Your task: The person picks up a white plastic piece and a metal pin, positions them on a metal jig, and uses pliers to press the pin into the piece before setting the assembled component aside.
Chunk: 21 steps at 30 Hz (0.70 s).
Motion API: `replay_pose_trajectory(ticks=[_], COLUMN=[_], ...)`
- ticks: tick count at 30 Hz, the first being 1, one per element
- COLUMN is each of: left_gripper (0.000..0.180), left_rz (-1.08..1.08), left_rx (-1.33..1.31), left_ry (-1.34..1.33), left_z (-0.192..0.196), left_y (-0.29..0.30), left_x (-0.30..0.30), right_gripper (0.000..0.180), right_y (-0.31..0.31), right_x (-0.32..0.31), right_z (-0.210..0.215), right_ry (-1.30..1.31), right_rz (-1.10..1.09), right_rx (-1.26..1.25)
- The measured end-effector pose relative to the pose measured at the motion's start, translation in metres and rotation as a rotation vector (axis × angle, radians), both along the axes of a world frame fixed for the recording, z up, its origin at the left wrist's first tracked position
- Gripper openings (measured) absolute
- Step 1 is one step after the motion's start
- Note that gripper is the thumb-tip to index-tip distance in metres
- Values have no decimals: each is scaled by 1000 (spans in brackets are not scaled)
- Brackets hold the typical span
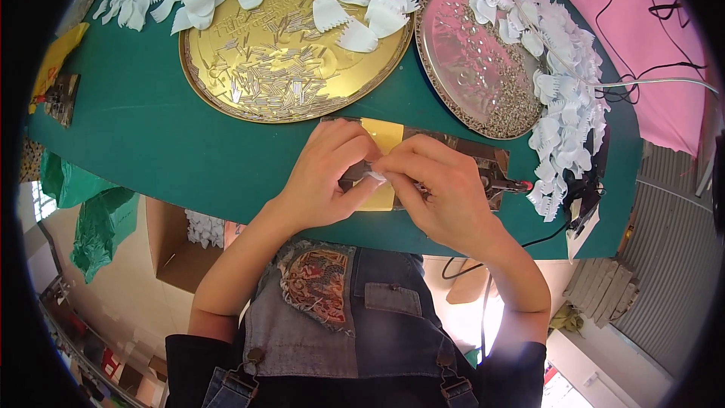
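Observation:
My left hand (325,174) and my right hand (445,189) meet in front of me, fingertips pinched together on a small white piece (375,176). Most of that piece is hidden by the fingers. Beneath my hands lies a dark flat board (483,153) with a yellow strip (384,133) across it. Behind the hands, a gold tray (362,75) carries many short silvery pins (279,83). To its right stands a round silver-rimmed tray (424,45) with small shiny bits (498,106).
White toothed-edge pieces (200,4) heap at the back and another pile (563,121) runs down the right of the green table (136,136). Black cables (634,79) cross pink cloth (680,113). A cardboard box (177,257) stands below left, near green plastic bags (106,227).

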State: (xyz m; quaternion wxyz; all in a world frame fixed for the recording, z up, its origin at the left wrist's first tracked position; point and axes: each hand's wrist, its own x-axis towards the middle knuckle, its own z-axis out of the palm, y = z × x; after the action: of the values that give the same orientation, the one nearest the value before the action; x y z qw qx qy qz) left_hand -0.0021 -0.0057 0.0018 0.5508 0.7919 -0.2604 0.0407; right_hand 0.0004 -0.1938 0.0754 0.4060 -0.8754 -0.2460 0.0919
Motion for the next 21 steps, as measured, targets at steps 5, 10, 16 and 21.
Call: replay_pose_trajectory(ticks=[5, 10, 16, 21], left_gripper=[22, 23, 23, 23], left_rz=[19, -2, -32, -12], left_rx=[6, -6, 42, 19], left_ry=[-8, -8, 37, 6], left_z=[-1, -1, -1, -2], left_y=[0, 0, 3, 1], left_x=[-1, 0, 0, 0], right_gripper=[9, 10, 23, 31], right_y=[4, 3, -4, -11], right_x=[-3, -5, -8, -6], right_z=[-1, -6, -14, -18], right_ry=[-82, -185, -265, -409], right_rz=[-17, -33, -7, 98], right_rx=[-61, -69, -45, -73])
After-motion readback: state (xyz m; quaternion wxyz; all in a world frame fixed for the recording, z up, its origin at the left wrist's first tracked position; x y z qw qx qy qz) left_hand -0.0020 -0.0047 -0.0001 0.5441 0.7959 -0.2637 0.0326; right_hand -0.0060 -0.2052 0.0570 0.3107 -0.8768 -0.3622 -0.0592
